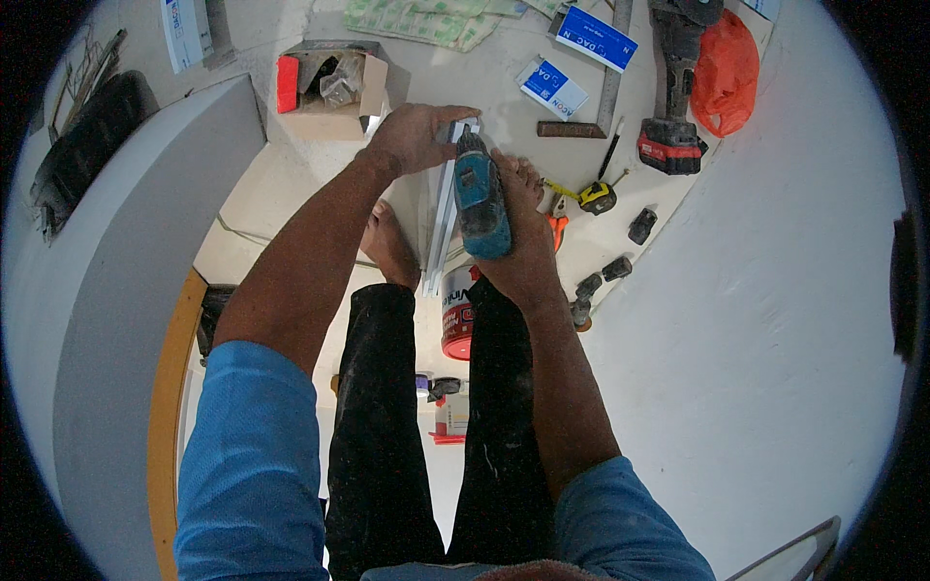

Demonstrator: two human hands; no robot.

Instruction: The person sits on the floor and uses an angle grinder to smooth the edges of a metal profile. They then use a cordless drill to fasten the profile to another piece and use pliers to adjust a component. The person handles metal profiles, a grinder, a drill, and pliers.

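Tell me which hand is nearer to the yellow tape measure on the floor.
The right hand. It grips the blue drill just left of the yellow tape measure. The left hand presses the white metal strip farther left, beyond the drill.

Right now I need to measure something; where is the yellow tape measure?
In the head view, the yellow tape measure lies on the floor right of the right hand holding the blue drill, below the red-and-black power tool.

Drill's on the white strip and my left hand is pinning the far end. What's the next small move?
Probably squeeze the trigger gently. The right hand holds the blue drill tip-down on the white strip, and the left hand presses its far end flat.
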